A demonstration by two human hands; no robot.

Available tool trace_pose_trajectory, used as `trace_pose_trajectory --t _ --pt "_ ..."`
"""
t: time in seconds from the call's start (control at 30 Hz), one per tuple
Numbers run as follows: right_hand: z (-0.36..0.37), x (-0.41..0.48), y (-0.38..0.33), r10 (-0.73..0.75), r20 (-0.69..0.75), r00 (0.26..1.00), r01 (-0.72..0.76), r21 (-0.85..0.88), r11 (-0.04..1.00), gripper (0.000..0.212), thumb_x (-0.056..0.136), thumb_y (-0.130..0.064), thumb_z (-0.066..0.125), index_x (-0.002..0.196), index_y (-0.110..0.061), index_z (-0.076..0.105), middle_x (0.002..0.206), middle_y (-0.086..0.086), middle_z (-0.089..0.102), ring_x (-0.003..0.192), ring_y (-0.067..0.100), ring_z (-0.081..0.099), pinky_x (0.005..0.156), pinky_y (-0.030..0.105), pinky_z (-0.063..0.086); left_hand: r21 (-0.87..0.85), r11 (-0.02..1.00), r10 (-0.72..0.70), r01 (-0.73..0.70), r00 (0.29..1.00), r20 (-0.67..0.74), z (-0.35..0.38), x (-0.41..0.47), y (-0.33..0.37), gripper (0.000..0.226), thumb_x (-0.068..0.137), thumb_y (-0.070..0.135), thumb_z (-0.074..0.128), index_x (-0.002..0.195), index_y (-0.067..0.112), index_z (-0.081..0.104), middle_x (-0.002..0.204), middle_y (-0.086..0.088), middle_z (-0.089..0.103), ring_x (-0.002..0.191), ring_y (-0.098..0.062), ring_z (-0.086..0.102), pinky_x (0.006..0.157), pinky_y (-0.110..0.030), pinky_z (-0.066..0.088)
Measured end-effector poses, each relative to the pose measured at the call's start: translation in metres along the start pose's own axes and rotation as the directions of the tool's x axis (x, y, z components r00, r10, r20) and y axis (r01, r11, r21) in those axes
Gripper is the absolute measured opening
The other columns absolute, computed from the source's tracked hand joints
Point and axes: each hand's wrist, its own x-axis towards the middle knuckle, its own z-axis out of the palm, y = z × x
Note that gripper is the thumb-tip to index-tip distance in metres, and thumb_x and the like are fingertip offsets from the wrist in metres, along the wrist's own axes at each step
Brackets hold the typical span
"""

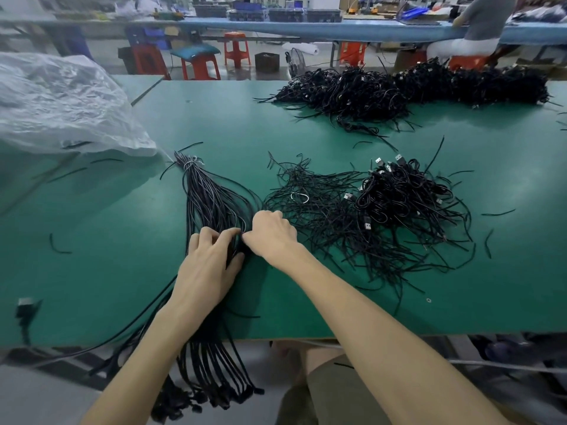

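- The cable bundle (214,204) lies on the green table (107,271), left of centre, running from far to near; a pale tie (191,164) binds its far end, and its near ends hang over the table's near edge
- The left hand (208,268) rests on the bundle's middle with its fingers curled into the strands, holding them down
- The right hand (271,233) is just right of it, knuckles up, with thumb and forefinger pinching at the bundle's right edge; the two hands meet at the fingertips
- My reading of the step: sorting or picking a single cable out of the bundle while the left hand keeps the rest gathered
- The next move probably calls for a firm left-hand hold while the right draws its strand sideways, so that neighbours do not drag along
- To the right lies a loose tangle of thin cables (306,228), with coiled USB cables (405,194) beyond it and a large black heap (399,87) at the far edge
- A crumpled plastic bag (61,102) sits at far left
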Motion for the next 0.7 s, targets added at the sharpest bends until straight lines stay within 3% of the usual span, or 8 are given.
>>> trace_pose_trajectory --t 0.2,0.43,0.57,0.7 --pt "-0.006 0.000 0.001 -0.044 0.003 0.999 0.044 -0.125 0.991 0.031 0.093 -0.025 0.065 0.116 -0.004 0.061 0.120 0.020 0.063 0.111 0.035 0.059 0.074 0.036 0.040 0.001 1.000 -0.011 0.011 1.000 -0.002 0.000 0.001 -0.003 0.048 0.102 0.031 0.056 0.148 0.034 0.044 0.122 0.000 0.044 0.118 -0.020 0.036 0.074 -0.032 0.045" --pt "-0.017 -0.011 0.016 -0.086 -0.043 0.995 0.074 -0.225 0.972 0.016 0.089 -0.014 0.064 0.098 -0.006 0.054 0.101 0.013 0.062 0.091 0.032 0.061 0.068 0.034 0.039 0.044 0.998 -0.043 0.044 0.999 -0.004 -0.006 0.004 -0.013 0.042 0.105 0.026 0.050 0.147 0.033 0.046 0.118 0.000 0.043 0.115 -0.020 0.037 0.064 -0.033 0.041" --pt "-0.026 -0.019 0.032 -0.095 -0.179 0.979 0.076 -0.109 0.991 0.015 0.089 -0.008 0.057 0.098 -0.004 0.046 0.087 0.010 0.061 0.076 0.032 0.058 0.062 0.035 0.037 0.067 0.993 -0.101 0.102 0.995 -0.017 -0.011 0.013 -0.021 0.040 0.106 0.021 0.048 0.145 0.029 0.047 0.119 -0.003 0.043 0.115 -0.023 0.037 0.066 -0.034 0.039" --pt "-0.052 -0.018 0.054 -0.069 -0.325 0.943 0.096 0.068 0.993 0.012 0.094 -0.008 0.055 0.101 -0.005 0.046 0.074 0.002 0.057 0.061 0.020 0.057 0.052 0.035 0.047 0.098 0.988 -0.118 0.121 0.993 -0.030 -0.011 0.013 -0.022 0.040 0.106 0.019 0.048 0.146 0.022 0.046 0.120 -0.007 0.044 0.114 -0.026 0.038 0.066 -0.036 0.040"
